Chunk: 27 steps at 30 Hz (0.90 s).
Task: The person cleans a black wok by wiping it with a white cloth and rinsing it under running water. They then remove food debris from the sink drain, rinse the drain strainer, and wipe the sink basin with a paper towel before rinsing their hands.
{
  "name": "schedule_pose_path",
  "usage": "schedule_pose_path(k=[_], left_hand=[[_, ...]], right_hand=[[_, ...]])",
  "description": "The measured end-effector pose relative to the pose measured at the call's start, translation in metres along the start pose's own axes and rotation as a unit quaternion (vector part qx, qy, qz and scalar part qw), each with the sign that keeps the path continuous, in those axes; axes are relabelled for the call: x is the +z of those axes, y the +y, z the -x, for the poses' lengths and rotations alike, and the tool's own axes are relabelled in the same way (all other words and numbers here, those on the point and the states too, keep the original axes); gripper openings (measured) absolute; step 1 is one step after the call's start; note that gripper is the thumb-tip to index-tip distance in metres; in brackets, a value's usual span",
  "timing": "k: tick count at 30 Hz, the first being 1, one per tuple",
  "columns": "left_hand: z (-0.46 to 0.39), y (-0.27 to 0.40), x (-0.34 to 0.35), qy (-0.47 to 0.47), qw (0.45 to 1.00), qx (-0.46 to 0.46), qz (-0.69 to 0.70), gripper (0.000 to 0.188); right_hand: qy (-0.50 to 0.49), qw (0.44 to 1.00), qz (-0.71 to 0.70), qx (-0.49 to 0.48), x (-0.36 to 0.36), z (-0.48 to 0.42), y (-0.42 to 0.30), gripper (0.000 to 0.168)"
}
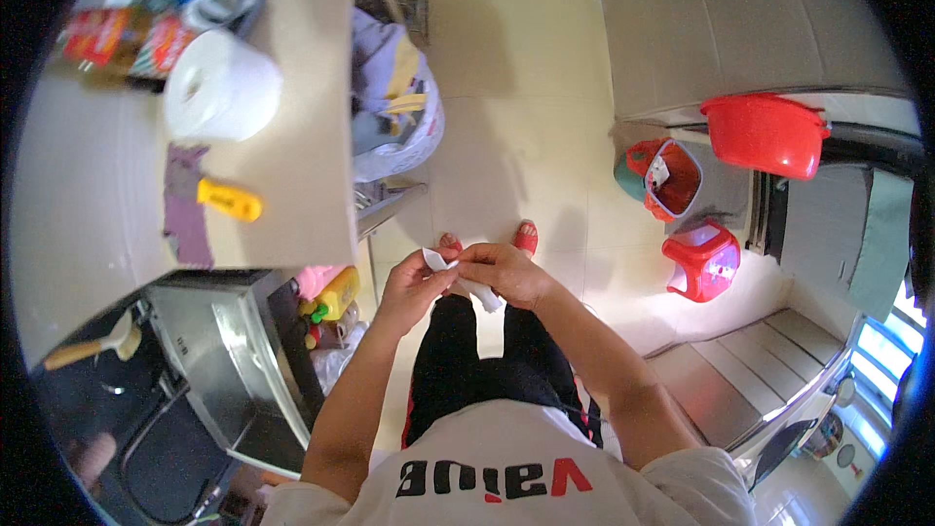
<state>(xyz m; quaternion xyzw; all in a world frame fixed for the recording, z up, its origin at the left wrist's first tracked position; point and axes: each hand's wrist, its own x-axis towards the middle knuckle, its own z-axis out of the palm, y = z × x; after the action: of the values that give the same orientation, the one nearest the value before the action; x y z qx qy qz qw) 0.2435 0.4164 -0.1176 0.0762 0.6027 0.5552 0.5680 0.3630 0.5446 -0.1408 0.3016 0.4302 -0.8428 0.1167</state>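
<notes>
Both my hands meet in front of my thighs, with a piece of white tissue (pixel 480 294) pinched between the fingers. My left hand (pixel 414 286) grips its upper end, where a pointed corner sticks up. Beside it, my right hand (pixel 504 274) holds the same tissue near the middle, and the loose part hangs below the fingers. To the left, a big white paper roll (pixel 223 85) stands on the pale countertop (pixel 307 161). A yellow handle-shaped tool (pixel 230 200) lies near a purple cloth strip (pixel 188 204) on that counter.
Under the counter are a laundry basket (pixel 431 133) with clothes and a yellow bottle (pixel 340 294). A lined trash bin (pixel 676 179), a red plastic stool (pixel 705 261) and a red basin (pixel 763 133) are at the right. A sink (pixel 172 446) with a brush (pixel 95 349) lies lower left.
</notes>
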Motion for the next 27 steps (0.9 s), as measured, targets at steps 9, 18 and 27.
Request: schedule_pose_path(k=[9, 18, 27], left_hand=[[-0.140, -0.113, 0.107, 0.016, 0.886, 0.213, -0.411, 0.032], [-0.288, -0.250, 0.118, -0.073, 0.914, 0.099, -0.386, 0.063], [-0.327, -0.308, 0.073, 0.028, 0.946, -0.137, -0.291, 0.052]], right_hand=[[0.214, 0.903, -0.371, 0.026, -0.149, -0.028, 0.117, 0.031], [0.219, 0.910, -0.340, 0.087, -0.317, -0.130, 0.182, 0.024], [0.446, 0.864, 0.227, 0.050, -0.433, -0.277, 0.289, 0.017]])
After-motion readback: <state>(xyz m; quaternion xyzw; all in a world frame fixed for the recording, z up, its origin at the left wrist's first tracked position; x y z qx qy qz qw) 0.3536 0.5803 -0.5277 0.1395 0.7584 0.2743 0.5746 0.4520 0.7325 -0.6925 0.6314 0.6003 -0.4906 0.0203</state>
